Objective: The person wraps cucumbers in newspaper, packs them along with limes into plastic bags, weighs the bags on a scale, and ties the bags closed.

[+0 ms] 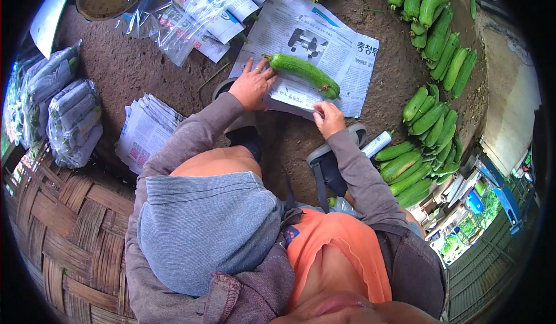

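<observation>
A long green gourd (304, 72) lies slantwise on spread newspaper sheets (356, 85) on the ground before me. My left hand (254, 85) rests at the sheets' left edge, its fingertips by the gourd's stem end; whether it presses on the gourd I cannot tell. The near edge of the top sheet is folded up beside the gourd. My right hand (329, 119) pinches that folded edge (295, 98) between thumb and fingers, below the gourd's blossom end.
Many green gourds (438, 33) lie along the right. One newspaper-wrapped roll (377, 144) is near my right foot. Wrapped rolls (221, 22) with clear plastic lie at the upper left. A newspaper stack (145, 128) and filled plastic bags (74, 122) are at the left.
</observation>
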Motion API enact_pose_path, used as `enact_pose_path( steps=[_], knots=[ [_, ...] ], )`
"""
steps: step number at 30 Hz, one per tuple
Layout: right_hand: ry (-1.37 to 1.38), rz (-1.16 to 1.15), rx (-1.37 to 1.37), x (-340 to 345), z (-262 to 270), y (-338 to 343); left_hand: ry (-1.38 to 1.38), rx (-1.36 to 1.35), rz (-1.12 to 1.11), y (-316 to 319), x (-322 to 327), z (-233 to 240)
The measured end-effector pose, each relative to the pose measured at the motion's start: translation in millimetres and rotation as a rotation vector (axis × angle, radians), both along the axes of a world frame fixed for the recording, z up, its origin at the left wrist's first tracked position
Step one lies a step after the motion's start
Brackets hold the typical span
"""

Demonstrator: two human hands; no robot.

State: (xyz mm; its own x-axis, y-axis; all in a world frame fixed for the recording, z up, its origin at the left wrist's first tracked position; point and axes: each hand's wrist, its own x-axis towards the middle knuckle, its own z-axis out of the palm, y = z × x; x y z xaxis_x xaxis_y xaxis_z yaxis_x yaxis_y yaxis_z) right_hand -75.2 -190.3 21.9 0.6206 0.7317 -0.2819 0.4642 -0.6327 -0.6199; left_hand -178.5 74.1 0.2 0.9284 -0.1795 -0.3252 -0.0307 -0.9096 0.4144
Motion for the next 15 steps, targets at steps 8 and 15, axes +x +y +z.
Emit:
enact_pose_path(
  steps=[8, 15],
  knots=[
    [0.205, -0.026, -0.017, 32, 28, 1, -0.178, -0.377, 0.183, 16, 7, 16],
    [0.262, -0.018, 0.009, 49, 33, 11, -0.453, -0.373, 0.212, 7, 29, 15]
  ],
)
